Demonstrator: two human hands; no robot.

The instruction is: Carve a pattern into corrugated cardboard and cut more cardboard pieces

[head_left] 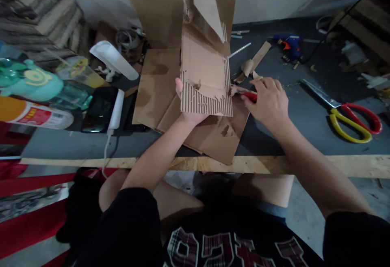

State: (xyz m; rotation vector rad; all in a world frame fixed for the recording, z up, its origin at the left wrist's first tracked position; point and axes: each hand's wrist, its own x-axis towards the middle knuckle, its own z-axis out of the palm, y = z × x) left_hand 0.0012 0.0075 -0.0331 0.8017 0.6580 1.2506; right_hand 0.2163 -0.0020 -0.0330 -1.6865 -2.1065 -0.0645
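Note:
My left hand (195, 117) is wrapped round a piece of cardboard (207, 70) from beneath, its thumb showing at the left edge. The cardboard is tilted up; its top paper is peeled away along the near and right edges, baring the ribs, and a torn flap curls up at the far end. My right hand (269, 98) is closed on a small red-handled tool (250, 96) beside the cardboard's right edge. The tool's tip is hidden by a curled paper scrap (234, 90). Flat cardboard sheets (158, 86) lie under the held piece.
Scissors (341, 108) with red and yellow handles lie on the right. Behind are a blue glue gun (288, 46) and a cardboard strip (261, 55). At left are bottles (36, 113), a black phone-like object (100, 109) and a white device with a cable (116, 110).

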